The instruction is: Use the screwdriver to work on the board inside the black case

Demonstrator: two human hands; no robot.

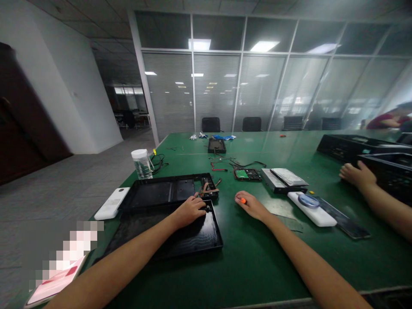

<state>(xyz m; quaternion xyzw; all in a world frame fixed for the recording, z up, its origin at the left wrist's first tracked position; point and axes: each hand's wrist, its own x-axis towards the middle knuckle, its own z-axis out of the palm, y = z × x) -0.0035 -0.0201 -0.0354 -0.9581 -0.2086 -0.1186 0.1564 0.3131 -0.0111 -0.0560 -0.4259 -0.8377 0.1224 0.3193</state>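
A flat black case (161, 194) lies unfolded in two shallow halves on the table, with striped wires (206, 189) coming out of its right end. My left hand (189, 210) rests over the seam by these wires, fingers curled down on the edge of the near half (193, 240). What lies under the fingertips is hidden. To the right of the case, low over the table, my right hand (252, 206) is closed around a screwdriver (243, 200). Only its orange handle end shows; the fist covers the rest.
Behind my right hand lie a circuit board (246, 174) and a silver drive box (283, 179). A white power bank (312, 209) sits to the right. A bottle (142, 164) and white phone (111, 204) stand left. Another person's hand (358, 176) touches a black computer case (389, 171).
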